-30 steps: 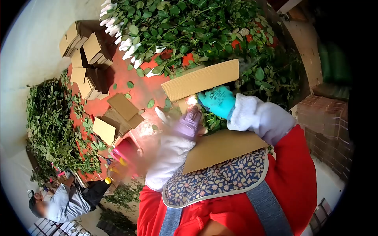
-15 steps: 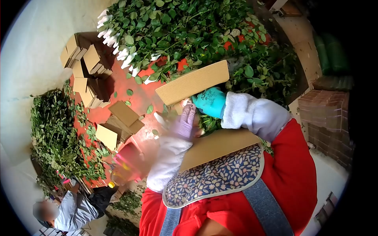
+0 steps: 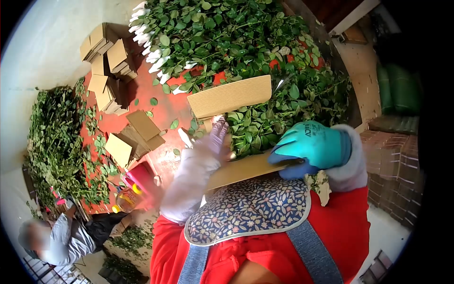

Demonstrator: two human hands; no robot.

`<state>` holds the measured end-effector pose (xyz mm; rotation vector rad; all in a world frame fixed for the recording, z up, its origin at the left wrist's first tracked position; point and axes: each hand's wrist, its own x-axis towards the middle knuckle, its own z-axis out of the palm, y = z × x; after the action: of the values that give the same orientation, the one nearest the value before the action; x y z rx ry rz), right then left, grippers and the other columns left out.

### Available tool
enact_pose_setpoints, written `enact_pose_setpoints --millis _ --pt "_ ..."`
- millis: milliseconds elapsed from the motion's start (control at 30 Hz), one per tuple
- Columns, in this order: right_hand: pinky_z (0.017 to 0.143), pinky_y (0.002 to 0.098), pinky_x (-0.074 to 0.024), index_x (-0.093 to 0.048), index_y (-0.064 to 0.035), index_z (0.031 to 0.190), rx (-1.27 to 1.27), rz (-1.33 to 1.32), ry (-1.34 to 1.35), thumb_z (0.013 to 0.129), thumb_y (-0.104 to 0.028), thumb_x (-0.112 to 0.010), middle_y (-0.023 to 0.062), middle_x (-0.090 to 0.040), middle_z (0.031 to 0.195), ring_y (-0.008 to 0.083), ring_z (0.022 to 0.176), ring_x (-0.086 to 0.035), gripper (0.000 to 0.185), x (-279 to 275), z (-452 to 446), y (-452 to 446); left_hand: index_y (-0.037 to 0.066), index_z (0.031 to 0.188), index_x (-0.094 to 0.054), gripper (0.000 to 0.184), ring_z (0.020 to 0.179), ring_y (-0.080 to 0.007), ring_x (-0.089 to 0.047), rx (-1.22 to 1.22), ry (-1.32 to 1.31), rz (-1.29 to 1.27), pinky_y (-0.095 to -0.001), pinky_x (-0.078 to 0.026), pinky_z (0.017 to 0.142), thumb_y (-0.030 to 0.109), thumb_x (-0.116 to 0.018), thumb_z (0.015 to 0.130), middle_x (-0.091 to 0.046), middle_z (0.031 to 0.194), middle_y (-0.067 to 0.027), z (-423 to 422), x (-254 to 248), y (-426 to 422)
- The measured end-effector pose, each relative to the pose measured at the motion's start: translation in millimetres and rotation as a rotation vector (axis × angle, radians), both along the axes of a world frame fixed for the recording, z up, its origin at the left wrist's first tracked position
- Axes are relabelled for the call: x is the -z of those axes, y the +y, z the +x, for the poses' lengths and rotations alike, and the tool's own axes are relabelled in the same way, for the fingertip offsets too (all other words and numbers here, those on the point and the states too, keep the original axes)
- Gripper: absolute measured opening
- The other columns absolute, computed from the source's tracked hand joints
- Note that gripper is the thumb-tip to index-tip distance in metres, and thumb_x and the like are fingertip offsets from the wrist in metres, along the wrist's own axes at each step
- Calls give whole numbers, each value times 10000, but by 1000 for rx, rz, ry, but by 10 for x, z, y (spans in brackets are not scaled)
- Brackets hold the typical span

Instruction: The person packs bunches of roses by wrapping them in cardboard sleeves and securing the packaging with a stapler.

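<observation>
A bent tan cardboard sheet lies before me, with its ribbed far flap (image 3: 231, 97) and smooth near flap (image 3: 236, 171) rising on either side of leafy green stems (image 3: 255, 128). My left hand (image 3: 216, 138), in a thin purple glove, rests at the left end of the stems. Its fingers stretch toward the far flap and touch a small pale thing; part of the hand is blurred. My right hand (image 3: 309, 149), in a teal and blue rubber-coated glove, is closed over the right end of the near flap. A pale torn scrap (image 3: 319, 187) hangs just below it.
A large heap of leafy stems (image 3: 227, 42) with white-wrapped ends covers the far side of the red table (image 3: 163, 118). Stacked cardboard pieces (image 3: 111, 61) and loose ones (image 3: 137, 135) lie left. A yellow-capped bottle (image 3: 126, 199) stands near a seated person (image 3: 71, 236).
My right hand has moved from the far flap, beside my left hand, back toward me and right, onto the near flap. My left hand stays at the stems' left end.
</observation>
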<state>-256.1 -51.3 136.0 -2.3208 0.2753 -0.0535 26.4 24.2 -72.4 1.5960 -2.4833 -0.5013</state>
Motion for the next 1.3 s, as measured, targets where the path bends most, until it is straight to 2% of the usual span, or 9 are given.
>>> enact_pose_setpoints --millis 300,467,533,800,967,1000,1133,1200,1300 --pt "503 295 -468 -605 -67 813 725 -186 122 844 -124 -521 45 -680 774 165 625 -626 107 867 196 -297 8 1043 -586 202 859 -254 -650 -410 541 116 -336 -532 735 5 -542 846 -651 1003 -123 310 -954 369" --pt "517 324 -446 -593 -80 822 886 121 81 857 -157 -569 59 -661 776 196 625 -596 87 1108 260 -304 58 1222 -568 387 1092 -298 -602 169 285 194 -368 -517 894 96 -613 839 -568 1265 -131 100 -847 166" --pt "576 358 -450 -594 -83 845 674 -775 136 810 -198 -652 61 -626 753 240 656 -587 133 1067 264 -294 84 1311 -510 420 1208 -287 -516 151 200 365 -349 -457 981 117 -534 893 -440 1428 -95 27 -608 25" --pt "851 374 -475 -615 -59 1096 192 -569 64 874 -259 -573 78 -645 1108 241 996 -618 302 1136 905 65 51 1324 -475 451 1161 -270 -552 9 -56 741 -327 -475 953 149 -522 886 -498 1366 -99 -109 -848 -45" --pt "897 400 -442 -593 -44 1129 227 -514 132 858 -231 -580 115 -619 1145 266 1042 -584 330 1262 889 10 134 1254 -535 421 1017 -252 -638 167 136 -11 -348 -542 804 95 -496 837 -566 1276 -81 -54 -256 132" --pt "897 403 -441 -590 -33 1131 216 -548 119 851 -228 -586 128 -616 1145 274 1044 -581 341 1253 898 14 96 1262 -555 418 1103 -204 -602 108 119 224 -396 -377 1068 80 -507 847 -594 1263 -64 -57 -266 156" --pt "941 434 -404 -545 15 1211 150 -509 137 847 -213 -581 180 -574 1209 328 1118 -534 431 1172 950 64 114 952 -655 292 934 -262 -624 -467 680 -190 -577 -291 1041 -57 -542 745 -650 938 -73 471 -592 431" --pt "947 440 -388 -544 -1 1213 192 -479 102 843 -185 -592 165 -574 1204 322 1124 -529 416 1146 976 115 50 968 -604 252 855 -313 -609 -847 479 -592 -400 -501 740 -62 -583 743 -607 874 -138 1040 -732 426" --pt "943 440 -386 -550 -9 1205 206 -493 84 841 -185 -594 158 -579 1195 313 1119 -531 407 1170 960 139 47 1276 -460 689 1142 -345 -502 -1432 -141 -418 -448 -467 926 320 -790 735 -515 1265 -165 1900 -722 584"
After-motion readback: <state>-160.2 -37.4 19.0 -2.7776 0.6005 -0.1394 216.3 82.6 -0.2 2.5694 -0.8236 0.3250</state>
